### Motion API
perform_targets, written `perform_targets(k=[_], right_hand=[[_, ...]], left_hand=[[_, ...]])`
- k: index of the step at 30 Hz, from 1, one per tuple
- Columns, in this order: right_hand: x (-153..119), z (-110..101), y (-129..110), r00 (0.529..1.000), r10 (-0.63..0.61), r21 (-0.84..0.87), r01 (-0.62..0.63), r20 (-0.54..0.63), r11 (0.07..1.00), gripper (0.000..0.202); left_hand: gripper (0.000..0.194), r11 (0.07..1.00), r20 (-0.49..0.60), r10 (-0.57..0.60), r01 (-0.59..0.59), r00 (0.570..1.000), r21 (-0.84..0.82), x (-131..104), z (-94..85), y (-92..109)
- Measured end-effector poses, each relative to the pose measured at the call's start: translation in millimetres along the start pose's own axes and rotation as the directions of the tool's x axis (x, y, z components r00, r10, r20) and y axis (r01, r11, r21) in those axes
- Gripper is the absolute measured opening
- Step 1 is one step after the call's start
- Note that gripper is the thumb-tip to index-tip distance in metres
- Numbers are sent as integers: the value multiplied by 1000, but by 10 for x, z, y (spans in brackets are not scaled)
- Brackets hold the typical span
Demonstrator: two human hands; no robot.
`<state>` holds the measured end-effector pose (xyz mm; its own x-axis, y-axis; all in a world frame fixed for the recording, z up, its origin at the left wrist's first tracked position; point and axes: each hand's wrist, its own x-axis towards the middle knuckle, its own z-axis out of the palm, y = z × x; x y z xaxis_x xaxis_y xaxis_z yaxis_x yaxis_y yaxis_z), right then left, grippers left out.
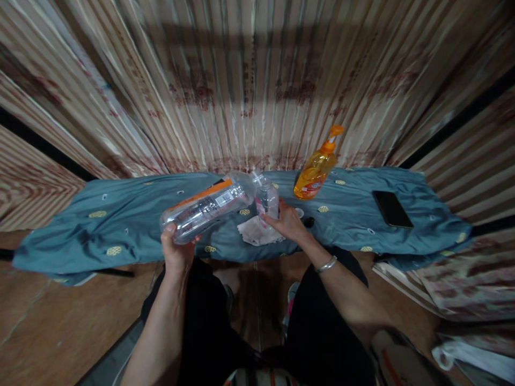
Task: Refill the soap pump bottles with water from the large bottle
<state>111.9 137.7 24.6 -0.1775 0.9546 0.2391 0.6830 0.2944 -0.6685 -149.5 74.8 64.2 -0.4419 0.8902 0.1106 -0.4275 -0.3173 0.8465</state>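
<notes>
My left hand (177,252) is closed round the base of a large clear plastic bottle (207,209) with an orange-edged label. The bottle is tilted, its neck pointing right and its mouth at the top of a small clear bottle (265,203). Around that small bottle, which has pink on its side, my right hand (286,220) is wrapped. Whether the two mouths touch, I cannot tell. Beneath the small bottle lies a crumpled whitish cloth or tissue (257,233). A dark cap (309,222) and a small white round piece (300,213) rest beside my right wrist.
A pump bottle of orange liquid (316,171) stands at the back of the narrow cloth-covered table (137,214). Farther right lies a black phone (392,209). Striped curtains (249,80) hang close behind, with dark poles (462,118) at the sides.
</notes>
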Motion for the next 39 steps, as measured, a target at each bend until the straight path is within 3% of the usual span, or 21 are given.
perform_targets(k=[16,23,39], right_hand=[[-29,29,41,1000,1,-29,-1,2,1000,49],[-47,56,78,1000,-28,-32,28,3,999,44],[-82,94,134,998,-55,-36,54,-38,998,52]], left_hand=[[38,994,22,92,-93,995,51,25,-16,19],[43,992,3,113,-113,994,56,21,-15,6],[47,977,26,196,-198,980,75,-41,-31,6]])
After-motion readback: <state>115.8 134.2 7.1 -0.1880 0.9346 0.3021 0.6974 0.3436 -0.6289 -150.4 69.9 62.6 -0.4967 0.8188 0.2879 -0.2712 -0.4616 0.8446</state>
